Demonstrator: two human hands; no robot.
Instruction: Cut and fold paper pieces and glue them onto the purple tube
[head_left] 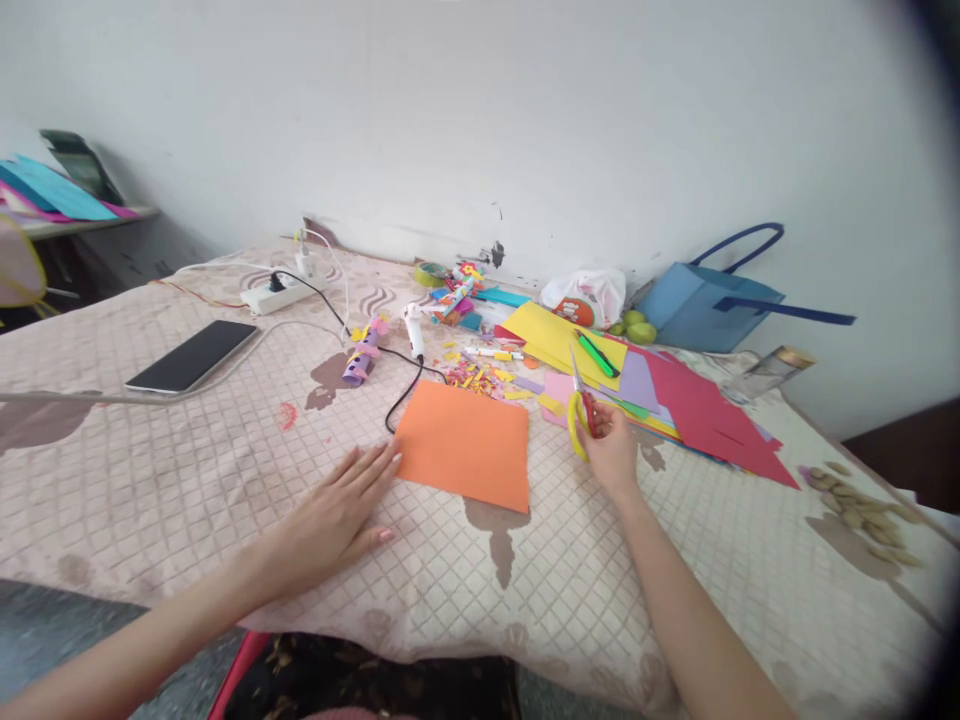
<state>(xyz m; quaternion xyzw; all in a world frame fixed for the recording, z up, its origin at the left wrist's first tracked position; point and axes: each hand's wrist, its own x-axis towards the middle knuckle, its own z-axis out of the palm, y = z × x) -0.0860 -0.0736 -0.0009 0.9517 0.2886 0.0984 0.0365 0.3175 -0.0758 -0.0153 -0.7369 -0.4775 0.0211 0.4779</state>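
Note:
An orange sheet of paper [465,440] lies flat on the patterned tablecloth in front of me. My left hand [349,510] rests palm down with fingers stretched out, its fingertips at the sheet's left edge. To the right of the sheet, my right hand [611,445] has its fingers around the handles of a pair of scissors [577,400] with yellow and red grips. The blades point away from me, towards yellow paper [555,340] that has a green utility knife [598,354] on it.
Behind the orange sheet are paper scraps [476,378], a white glue gun [414,330] with a black cord, and a purple paper roll [362,358]. A tablet [193,356] and power strip [281,294] lie left. Red paper [712,420], a glass jar [772,372] and blue bag [705,305] are right.

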